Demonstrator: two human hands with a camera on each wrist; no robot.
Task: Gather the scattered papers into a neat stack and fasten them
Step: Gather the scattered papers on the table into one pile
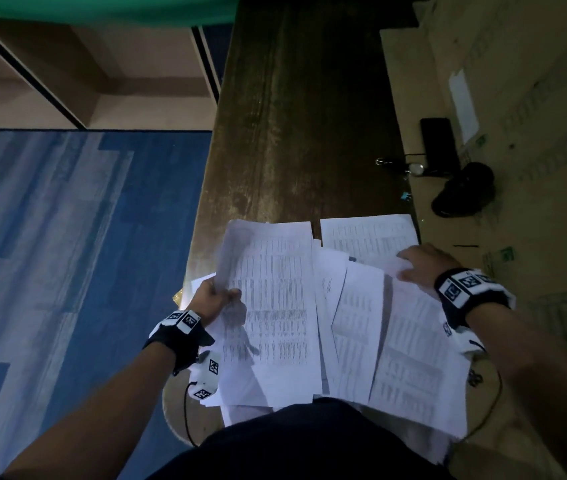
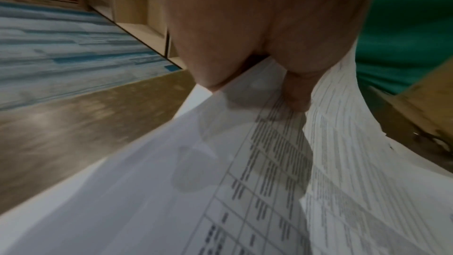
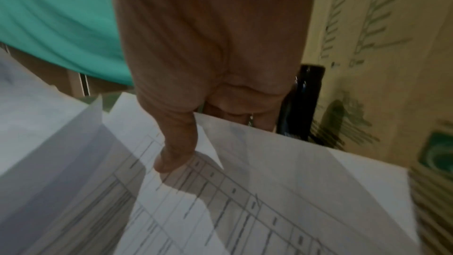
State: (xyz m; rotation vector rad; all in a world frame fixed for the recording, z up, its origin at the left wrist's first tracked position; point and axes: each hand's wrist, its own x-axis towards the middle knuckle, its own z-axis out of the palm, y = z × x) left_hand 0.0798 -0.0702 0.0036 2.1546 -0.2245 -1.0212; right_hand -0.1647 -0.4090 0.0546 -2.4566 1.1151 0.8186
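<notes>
Several white printed papers (image 1: pixel 309 306) lie fanned across the near end of a dark wooden bench (image 1: pixel 303 133). My left hand (image 1: pixel 218 296) pinches the left edge of a large sheet (image 2: pixel 245 181), thumb on top, fingers under it, and the sheet curls upward. My right hand (image 1: pixel 420 265) grips the far edge of the rightmost sheets (image 3: pixel 269 181), thumb (image 3: pixel 176 152) pressing on top and fingers curled behind the edge. One more sheet (image 1: pixel 368 233) lies flat beyond them. A small blue binder clip (image 1: pixel 405 196) sits at the bench's right edge.
A black phone (image 1: pixel 438 143), keys (image 1: pixel 399 164) and a dark pouch (image 1: pixel 465 188) lie on cardboard boxes (image 1: pixel 517 98) right of the bench. Blue carpet (image 1: pixel 67 237) spreads on the left. The far part of the bench holds no papers.
</notes>
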